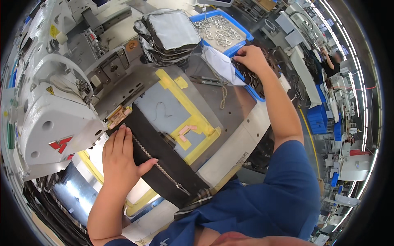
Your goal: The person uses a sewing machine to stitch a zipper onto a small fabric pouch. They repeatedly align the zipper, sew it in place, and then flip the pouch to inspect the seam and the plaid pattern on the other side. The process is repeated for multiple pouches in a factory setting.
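Observation:
A long black fabric strip (152, 158) with a metal zipper (150, 153) lies on the work plate beside the sewing machine (61, 127). My left hand (121, 158) rests flat on the strip, fingers stretched toward the machine's foot area and thumb spread over the zipper. The zipper's pull (180, 187) is at the end nearest my body. On the far right, my right hand (251, 58) is over a blue bin (260, 98) of dark brown pieces (252, 80). Its fingers are bent together at the bin; whatever they grip is hidden.
A stack of zippered fabric pieces (168, 33) stands at the back. Beside it a blue tray (250, 35) holds several metal hooks (219, 30). Tweezers (207, 80), a white cloth (221, 65) and yellow tape (180, 102) lie on the table. A co-worker (330, 63) is far right.

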Tool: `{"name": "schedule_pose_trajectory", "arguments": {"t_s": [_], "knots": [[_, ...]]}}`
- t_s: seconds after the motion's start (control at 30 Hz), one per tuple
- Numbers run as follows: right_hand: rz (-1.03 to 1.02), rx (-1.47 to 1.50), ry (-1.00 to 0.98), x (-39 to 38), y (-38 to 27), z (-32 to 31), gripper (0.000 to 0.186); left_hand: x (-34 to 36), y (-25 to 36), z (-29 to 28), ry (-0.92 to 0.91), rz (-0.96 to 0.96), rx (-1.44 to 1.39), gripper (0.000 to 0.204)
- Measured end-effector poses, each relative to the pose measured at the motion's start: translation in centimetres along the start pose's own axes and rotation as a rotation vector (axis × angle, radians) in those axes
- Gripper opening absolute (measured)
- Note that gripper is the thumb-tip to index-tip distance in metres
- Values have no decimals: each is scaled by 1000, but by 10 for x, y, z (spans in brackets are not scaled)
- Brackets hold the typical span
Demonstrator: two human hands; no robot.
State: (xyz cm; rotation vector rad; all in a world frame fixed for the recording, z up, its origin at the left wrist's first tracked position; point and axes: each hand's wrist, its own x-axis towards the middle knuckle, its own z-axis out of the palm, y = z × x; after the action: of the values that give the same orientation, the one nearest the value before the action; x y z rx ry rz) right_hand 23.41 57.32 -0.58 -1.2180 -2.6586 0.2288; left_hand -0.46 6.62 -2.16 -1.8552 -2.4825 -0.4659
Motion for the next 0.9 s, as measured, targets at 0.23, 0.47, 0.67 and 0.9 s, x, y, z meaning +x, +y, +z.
{"name": "schedule_pose_trajectory", "arguments": {"t_s": [0.23, 0.47, 0.67, 0.9], "knots": [[-62, -278, 73, 6, -14, -6, 22, 3, -2, 2, 26, 40, 9, 105], [-373, 502, -129, -48, -175, -34, 17, 1, -3, -3, 67, 94, 3, 88], [-857, 564, -465, -79, -298, 29, 14, -4, -3, 0, 112, 223, -51, 65], [-875, 560, -326, -92, -316, 70, 16, -8, -3, -1, 103, 240, -75, 57]]}}
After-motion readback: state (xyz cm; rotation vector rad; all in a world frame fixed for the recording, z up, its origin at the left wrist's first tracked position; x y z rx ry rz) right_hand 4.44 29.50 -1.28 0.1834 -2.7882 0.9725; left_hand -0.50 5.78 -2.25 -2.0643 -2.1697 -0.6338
